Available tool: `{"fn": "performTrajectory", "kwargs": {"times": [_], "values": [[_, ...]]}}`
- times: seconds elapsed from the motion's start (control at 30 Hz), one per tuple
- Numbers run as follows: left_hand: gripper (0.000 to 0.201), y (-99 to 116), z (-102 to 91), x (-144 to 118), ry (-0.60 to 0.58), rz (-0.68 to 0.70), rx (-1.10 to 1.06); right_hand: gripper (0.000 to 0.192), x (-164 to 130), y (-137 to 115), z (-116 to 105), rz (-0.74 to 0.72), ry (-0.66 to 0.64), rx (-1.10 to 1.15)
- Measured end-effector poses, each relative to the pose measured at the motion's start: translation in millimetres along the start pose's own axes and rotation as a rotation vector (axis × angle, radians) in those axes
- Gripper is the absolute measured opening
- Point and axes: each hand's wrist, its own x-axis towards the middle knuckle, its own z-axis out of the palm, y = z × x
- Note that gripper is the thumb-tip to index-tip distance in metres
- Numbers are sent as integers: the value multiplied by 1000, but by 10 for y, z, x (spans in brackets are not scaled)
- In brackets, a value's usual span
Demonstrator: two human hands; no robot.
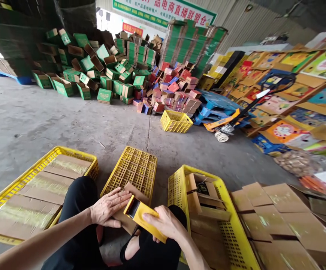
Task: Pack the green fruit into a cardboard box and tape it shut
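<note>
My left hand (111, 208) lies flat, fingers stretched out, on a small brown cardboard box (136, 193). This box rests at the near end of an upturned yellow crate (135, 165) between my knees. Wrapped in the fingers of my right hand (165, 223) is a slim yellow box (147, 217) with a dark end. That dark end tilts toward the cardboard box, close to my left fingertips; whether it touches I cannot tell. My palm hides part of the cardboard box.
To my left a yellow crate (54, 150) holds taped cartons (46, 183). On my right another yellow crate (222, 183) contains open cartons, beside stacked flat cartons (278, 217). Farther off are a small yellow crate (177, 122), a pallet jack (225, 122) and piled green boxes (105, 95).
</note>
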Motion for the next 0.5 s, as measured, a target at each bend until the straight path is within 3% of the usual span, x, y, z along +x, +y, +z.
{"fn": "performTrajectory", "kwargs": {"times": [0.2,0.5], "values": [[79,-69,40,29,1,28,38,49,-78,38,51,0,17,39],[75,-47,90,59,65,54,98,47,-174,58,45,-4,14,52]]}}
